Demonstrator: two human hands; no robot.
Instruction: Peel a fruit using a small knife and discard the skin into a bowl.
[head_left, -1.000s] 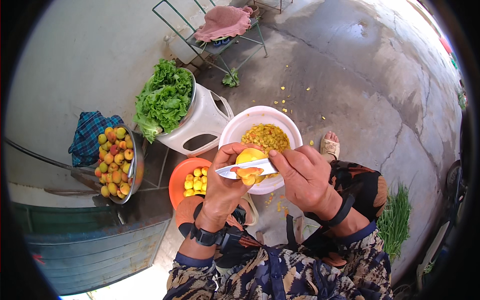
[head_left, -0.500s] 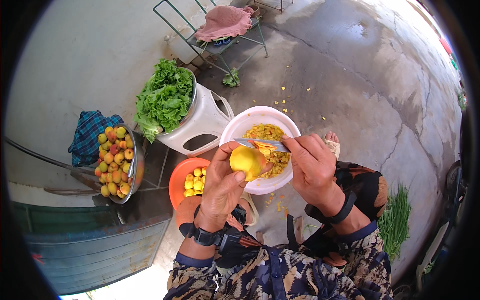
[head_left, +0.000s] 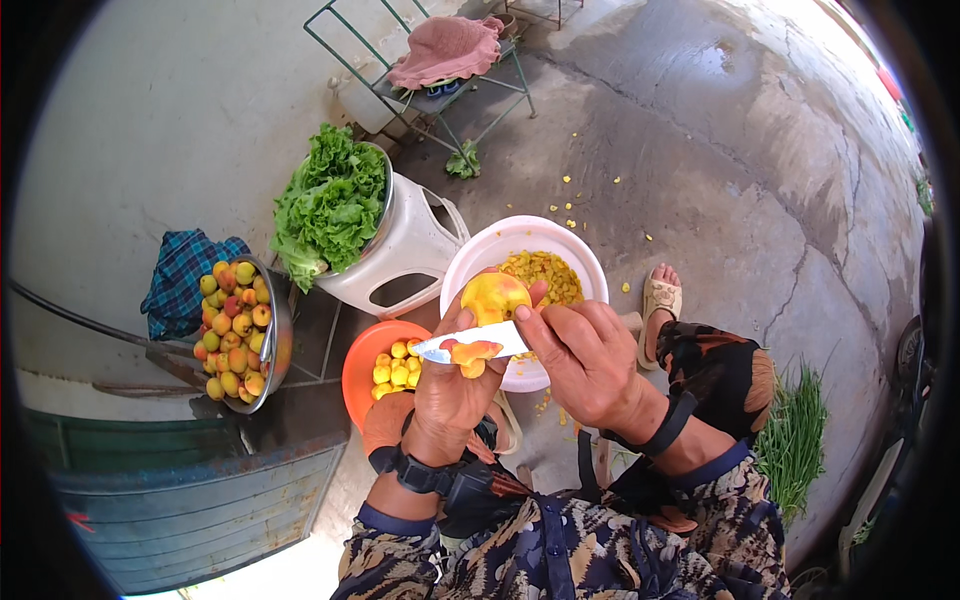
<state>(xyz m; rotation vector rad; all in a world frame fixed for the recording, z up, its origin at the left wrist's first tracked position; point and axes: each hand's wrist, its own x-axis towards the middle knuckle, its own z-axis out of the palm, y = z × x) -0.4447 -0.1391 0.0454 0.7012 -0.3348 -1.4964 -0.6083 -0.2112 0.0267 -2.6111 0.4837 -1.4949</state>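
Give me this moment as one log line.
left hand: holds yellow fruit; right hand: holds knife; peel: on knife; pale basin: holds peelings

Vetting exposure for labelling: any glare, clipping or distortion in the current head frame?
Head view, centre: pale glare on the knife, outline readable; head view, lower left: ground patch blown out to white; head view, rim: black vignetting, with the concrete floor bowing at right.

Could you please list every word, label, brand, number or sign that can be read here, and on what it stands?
No text can be read: none shows on the knife, white basin or orange basin.
The red mark on the blue metal panel is too blurred to tell.
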